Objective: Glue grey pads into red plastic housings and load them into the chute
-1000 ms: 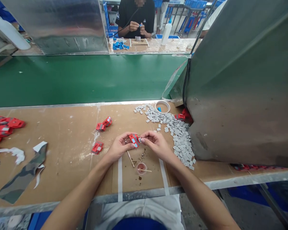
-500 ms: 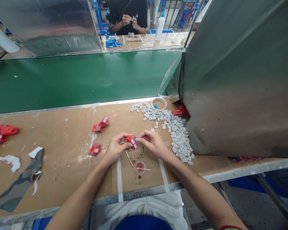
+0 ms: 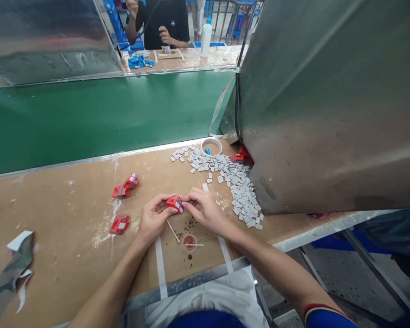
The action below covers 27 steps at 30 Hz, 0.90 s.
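Note:
My left hand (image 3: 153,215) and my right hand (image 3: 202,209) meet over the brown worktop (image 3: 71,218), and both pinch one small red plastic part (image 3: 175,203) with pale blue-grey panels. The left fingers curl round its left end; the right thumb and fingers press on its right end. Just below the hands lie a thin wooden stick (image 3: 172,231) and a small round cup of brown liquid (image 3: 190,241) with another stick across it. A heap of several small grey rectangular pieces (image 3: 234,182) spreads to the right of my right hand.
Three more red parts (image 3: 125,187) (image 3: 119,224) lie left of my hands. A white tape ring (image 3: 211,146) sits at the bench's far edge. A large metal housing (image 3: 328,100) stands on the right, a green conveyor belt (image 3: 105,114) behind. A person in black works across the belt (image 3: 160,23). Camouflage scrap (image 3: 7,278) lies far left.
The view has swung to the right, so everything sits further left in the picture. My hands stay closed together on the red part. The person across the belt has raised one hand.

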Each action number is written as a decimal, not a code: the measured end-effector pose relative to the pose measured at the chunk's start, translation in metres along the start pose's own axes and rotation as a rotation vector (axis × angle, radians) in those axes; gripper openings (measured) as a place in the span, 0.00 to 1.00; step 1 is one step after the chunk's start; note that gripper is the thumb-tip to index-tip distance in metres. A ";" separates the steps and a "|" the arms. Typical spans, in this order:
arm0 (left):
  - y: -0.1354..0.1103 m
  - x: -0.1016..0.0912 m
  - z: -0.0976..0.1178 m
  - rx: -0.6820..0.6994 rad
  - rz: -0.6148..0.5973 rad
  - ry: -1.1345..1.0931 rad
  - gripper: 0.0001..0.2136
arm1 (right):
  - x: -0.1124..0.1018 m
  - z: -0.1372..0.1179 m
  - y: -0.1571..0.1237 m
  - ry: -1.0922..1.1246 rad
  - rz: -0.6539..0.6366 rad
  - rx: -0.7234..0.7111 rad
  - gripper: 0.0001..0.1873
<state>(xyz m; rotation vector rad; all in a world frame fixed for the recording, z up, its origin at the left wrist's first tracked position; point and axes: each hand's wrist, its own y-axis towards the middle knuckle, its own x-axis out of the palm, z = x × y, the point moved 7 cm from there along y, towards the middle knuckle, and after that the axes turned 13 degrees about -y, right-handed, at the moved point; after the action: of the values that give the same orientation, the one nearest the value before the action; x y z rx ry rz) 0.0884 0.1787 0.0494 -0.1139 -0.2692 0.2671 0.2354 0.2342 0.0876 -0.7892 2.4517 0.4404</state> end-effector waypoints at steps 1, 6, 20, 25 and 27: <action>-0.001 0.000 0.000 0.012 0.004 0.002 0.17 | 0.001 0.000 0.000 0.030 0.000 0.011 0.06; -0.002 -0.001 0.003 0.086 -0.010 0.061 0.15 | 0.008 0.006 0.001 0.173 0.002 0.033 0.06; -0.003 -0.003 0.008 0.009 -0.130 0.110 0.19 | 0.028 0.022 0.003 0.626 -0.243 0.151 0.16; -0.004 -0.004 0.008 0.027 -0.144 0.133 0.16 | 0.031 0.023 -0.001 0.567 -0.230 0.179 0.15; -0.005 -0.005 0.010 0.076 -0.158 0.201 0.14 | 0.033 0.024 -0.002 0.540 -0.240 0.180 0.15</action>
<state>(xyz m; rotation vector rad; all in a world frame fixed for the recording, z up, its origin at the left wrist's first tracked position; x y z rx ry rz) 0.0821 0.1729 0.0587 -0.0436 -0.0674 0.1076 0.2228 0.2283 0.0491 -1.2295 2.7729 -0.1022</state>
